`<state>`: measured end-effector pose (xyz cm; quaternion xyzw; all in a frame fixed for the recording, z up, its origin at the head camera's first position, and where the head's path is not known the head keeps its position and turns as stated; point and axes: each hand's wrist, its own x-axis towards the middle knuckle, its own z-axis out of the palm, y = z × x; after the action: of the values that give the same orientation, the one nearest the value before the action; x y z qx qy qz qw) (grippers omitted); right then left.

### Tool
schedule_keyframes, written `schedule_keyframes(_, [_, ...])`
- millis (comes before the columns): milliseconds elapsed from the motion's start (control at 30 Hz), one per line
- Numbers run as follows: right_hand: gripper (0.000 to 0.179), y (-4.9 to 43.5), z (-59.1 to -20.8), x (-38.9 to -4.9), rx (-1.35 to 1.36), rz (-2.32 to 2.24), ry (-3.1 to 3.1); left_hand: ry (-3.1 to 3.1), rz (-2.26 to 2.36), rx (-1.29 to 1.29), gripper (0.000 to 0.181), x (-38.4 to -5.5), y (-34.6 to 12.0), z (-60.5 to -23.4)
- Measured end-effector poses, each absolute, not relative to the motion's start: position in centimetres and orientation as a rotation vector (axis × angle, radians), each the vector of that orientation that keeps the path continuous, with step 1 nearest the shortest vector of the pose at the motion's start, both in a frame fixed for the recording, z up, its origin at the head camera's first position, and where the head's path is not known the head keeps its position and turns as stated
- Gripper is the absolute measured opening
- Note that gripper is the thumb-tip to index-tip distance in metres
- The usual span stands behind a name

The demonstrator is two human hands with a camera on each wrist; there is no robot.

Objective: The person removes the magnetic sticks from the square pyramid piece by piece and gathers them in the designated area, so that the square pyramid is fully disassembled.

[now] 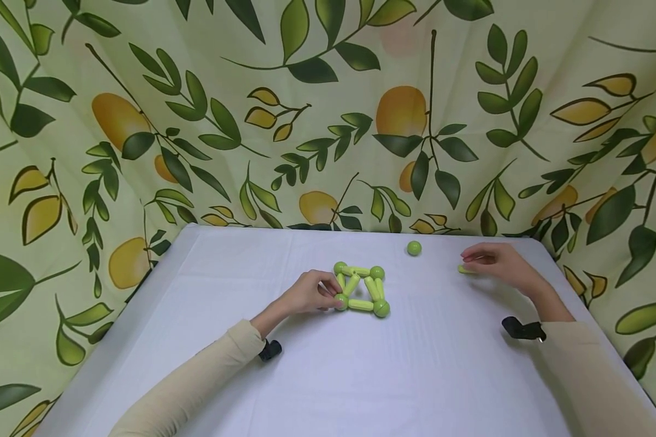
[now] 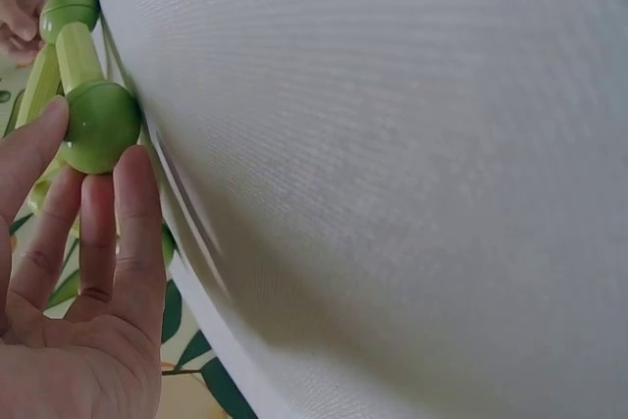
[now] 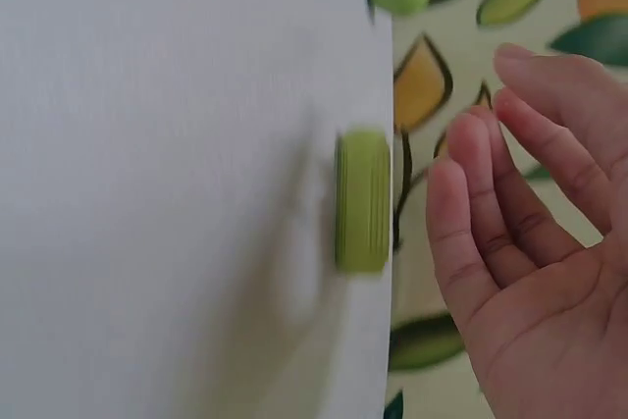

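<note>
A square frame of light-green ribbed rods point(image 1: 361, 305) joined by green balls point(image 1: 381, 308) lies on the white table. Two more rods lean inward from its near corners. My left hand point(image 1: 310, 292) pinches the ball point(image 2: 101, 128) at the near left corner between thumb and fingertips. Over to the right, my right hand point(image 1: 497, 266) hovers above a single loose green rod point(image 3: 363, 201). In the right wrist view a gap separates the fingers from that rod, and nothing is held. The frame's far side is partly hidden in the left wrist view.
One loose green ball point(image 1: 413, 248) sits near the table's far edge, between the frame and the right hand. The white-covered table point(image 1: 415, 376) ends at a leaf-and-fruit patterned curtain point(image 1: 328, 152) behind and at both sides.
</note>
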<state>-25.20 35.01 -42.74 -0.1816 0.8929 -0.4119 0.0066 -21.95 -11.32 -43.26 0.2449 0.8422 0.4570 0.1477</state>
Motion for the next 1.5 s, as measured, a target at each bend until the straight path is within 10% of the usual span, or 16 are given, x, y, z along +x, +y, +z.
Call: schedule_keyframes(1500, [0.024,18.9,-44.5,-22.6,-0.833,-1.420,2.391,2.380,1.334,0.617,0.018,-22.0,-11.2,-43.0])
